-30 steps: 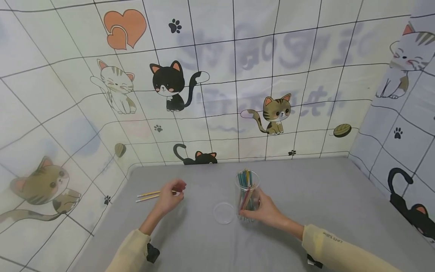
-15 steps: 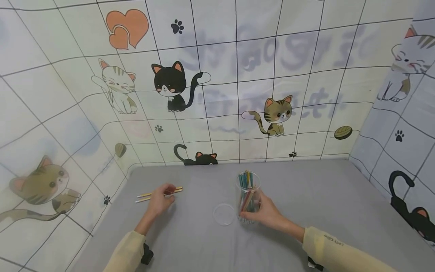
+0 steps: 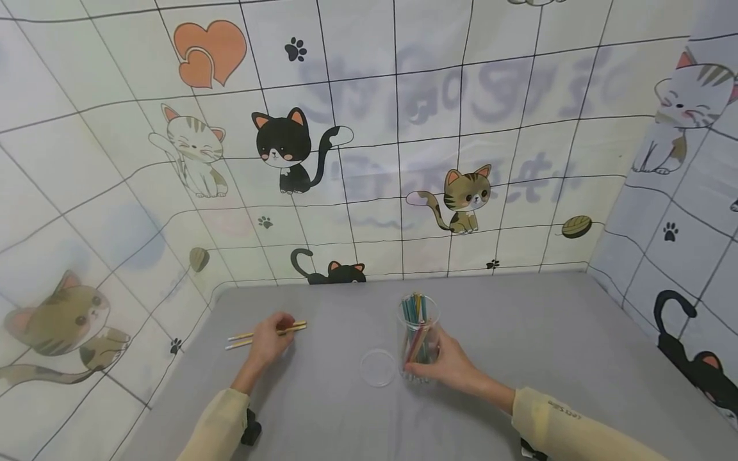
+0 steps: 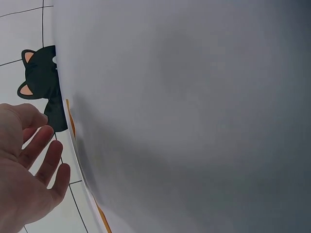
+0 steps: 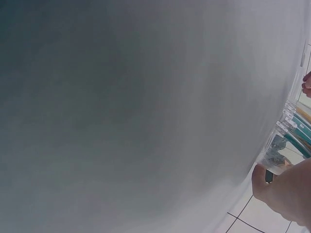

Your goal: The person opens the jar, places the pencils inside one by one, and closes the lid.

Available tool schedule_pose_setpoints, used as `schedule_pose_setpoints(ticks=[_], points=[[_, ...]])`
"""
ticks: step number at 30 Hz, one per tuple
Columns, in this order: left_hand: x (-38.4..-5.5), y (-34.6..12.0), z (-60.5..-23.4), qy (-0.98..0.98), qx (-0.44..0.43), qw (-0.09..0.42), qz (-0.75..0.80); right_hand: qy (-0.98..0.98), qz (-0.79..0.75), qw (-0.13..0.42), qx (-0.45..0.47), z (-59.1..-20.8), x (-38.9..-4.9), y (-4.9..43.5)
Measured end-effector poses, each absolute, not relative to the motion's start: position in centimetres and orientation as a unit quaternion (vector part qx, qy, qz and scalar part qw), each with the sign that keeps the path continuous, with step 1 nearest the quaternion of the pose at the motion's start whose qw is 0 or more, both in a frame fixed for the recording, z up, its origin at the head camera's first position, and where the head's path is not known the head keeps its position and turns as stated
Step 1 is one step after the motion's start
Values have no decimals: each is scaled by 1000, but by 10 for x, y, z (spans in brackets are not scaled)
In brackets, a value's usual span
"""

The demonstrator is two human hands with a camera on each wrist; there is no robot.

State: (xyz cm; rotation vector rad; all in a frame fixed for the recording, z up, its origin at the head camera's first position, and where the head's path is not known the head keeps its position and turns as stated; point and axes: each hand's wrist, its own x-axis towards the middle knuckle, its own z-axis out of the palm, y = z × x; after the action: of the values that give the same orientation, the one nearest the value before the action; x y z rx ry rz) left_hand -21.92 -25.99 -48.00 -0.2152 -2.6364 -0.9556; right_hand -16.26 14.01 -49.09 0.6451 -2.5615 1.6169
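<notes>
Two yellow pencils [image 3: 299,326] lie side by side on the grey table at the left. My left hand [image 3: 268,342] is over their middle with loosely bent fingers and hides part of them. In the left wrist view its fingers [image 4: 51,162] are spread a little apart, and a pencil [image 4: 71,121] shows beyond them along the cloth. My right hand [image 3: 452,362] grips a clear plastic jar [image 3: 407,342] low on its side, thumb in front. Upright inside stand several pencils [image 3: 415,310], mostly teal, with some yellow and reddish ones.
A clear round lid [image 3: 377,368] lies flat on the table, just left of the jar. Grey cloth [image 3: 519,320] covers the table. Behind and at both sides hangs a white gridded curtain [image 3: 375,243] printed with cats.
My left hand has moved left along the two pencils, and their right ends now show. Those pencils lie about where they were. The right hand keeps its grip on the jar.
</notes>
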Motion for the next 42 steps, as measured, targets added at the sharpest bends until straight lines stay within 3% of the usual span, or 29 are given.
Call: schedule_pose_setpoints(ticks=[9,24,42], points=[[-225,-261,-487,-918,-92,174,-344,-824,528,17,205,-492,-160,137],[-230,-268,-497,-943,-69,139,-294,-823,528,18,207,-491,-158,134],[-235,-260,-489,-962,-131,125,-203,-833,520,17,190,-489,-161,137]])
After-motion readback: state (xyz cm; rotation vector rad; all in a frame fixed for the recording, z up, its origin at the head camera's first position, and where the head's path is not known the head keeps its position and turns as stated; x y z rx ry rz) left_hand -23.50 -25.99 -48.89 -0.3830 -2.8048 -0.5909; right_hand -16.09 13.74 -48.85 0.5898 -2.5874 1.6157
